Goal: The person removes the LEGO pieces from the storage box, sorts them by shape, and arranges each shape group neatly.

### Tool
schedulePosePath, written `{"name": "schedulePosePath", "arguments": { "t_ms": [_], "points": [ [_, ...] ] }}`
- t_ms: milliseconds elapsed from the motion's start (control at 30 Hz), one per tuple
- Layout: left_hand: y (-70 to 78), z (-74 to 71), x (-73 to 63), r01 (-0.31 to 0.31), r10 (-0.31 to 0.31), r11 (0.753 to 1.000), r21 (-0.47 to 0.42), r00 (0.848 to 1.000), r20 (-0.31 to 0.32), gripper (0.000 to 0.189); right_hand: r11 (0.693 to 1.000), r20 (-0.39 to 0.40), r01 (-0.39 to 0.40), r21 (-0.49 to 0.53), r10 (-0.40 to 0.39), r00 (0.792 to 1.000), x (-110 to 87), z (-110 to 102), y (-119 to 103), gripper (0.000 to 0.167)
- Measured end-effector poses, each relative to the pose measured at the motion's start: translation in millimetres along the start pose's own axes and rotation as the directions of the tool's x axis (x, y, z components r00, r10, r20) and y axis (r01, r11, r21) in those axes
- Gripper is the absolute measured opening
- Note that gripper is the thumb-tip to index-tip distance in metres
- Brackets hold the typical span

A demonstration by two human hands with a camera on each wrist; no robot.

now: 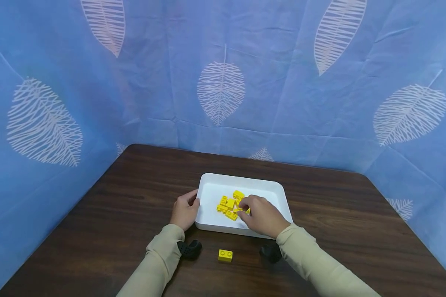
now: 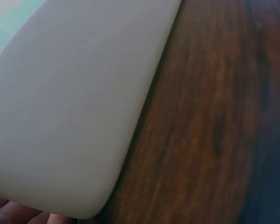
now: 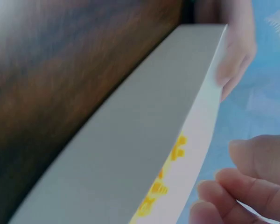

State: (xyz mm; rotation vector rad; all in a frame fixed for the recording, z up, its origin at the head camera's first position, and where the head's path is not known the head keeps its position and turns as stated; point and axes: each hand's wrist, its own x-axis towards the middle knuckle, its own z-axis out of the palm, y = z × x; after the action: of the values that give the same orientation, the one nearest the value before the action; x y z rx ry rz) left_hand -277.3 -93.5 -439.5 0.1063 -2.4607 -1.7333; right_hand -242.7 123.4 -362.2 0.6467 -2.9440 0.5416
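A white tray [image 1: 212,225] lies on the table with several yellow toy bricks [image 1: 230,203] loose in its middle. At the tray's left side, my left hand [image 1: 184,212] holds the edge, thumb at the rim; in the left wrist view its fingers [image 2: 18,212] show only at the bottom, partly hidden by the tray wall. My right hand [image 1: 262,215] is over the bricks, its thumb and forefinger loosely bent and apart. Nothing shows between the right fingers [image 3: 259,156] in the right wrist view. Some bricks are hidden behind that hand.
One yellow two-stud brick [image 1: 225,255] lies on the dark wooden table [image 1: 141,194] in front of the tray, between the forearms. Black wrist straps [image 1: 190,249] sit at both cuffs. A blue leaf-patterned cloth [image 1: 223,24] hangs behind the table.
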Motion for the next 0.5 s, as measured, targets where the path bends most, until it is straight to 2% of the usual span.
{"name": "schedulePosePath", "arguments": {
  "t_ms": [267, 500],
  "points": [
    [0.8, 1.4, 1.1, -0.006, 0.006, 1.0, -0.011, 1.0, 0.005, 0.038, 0.99, 0.068, -0.095, -0.104, 0.103, 0.992, 25.0, 4.6, 11.6, 0.024],
    [-0.4, -0.4, 0.1, -0.017, 0.017, 1.0, -0.018, 1.0, 0.0, 0.037, 0.973, 0.157, -0.199, -0.117, 0.216, 0.964, 44.0, 12.1, 15.4, 0.019]
  ]
}}
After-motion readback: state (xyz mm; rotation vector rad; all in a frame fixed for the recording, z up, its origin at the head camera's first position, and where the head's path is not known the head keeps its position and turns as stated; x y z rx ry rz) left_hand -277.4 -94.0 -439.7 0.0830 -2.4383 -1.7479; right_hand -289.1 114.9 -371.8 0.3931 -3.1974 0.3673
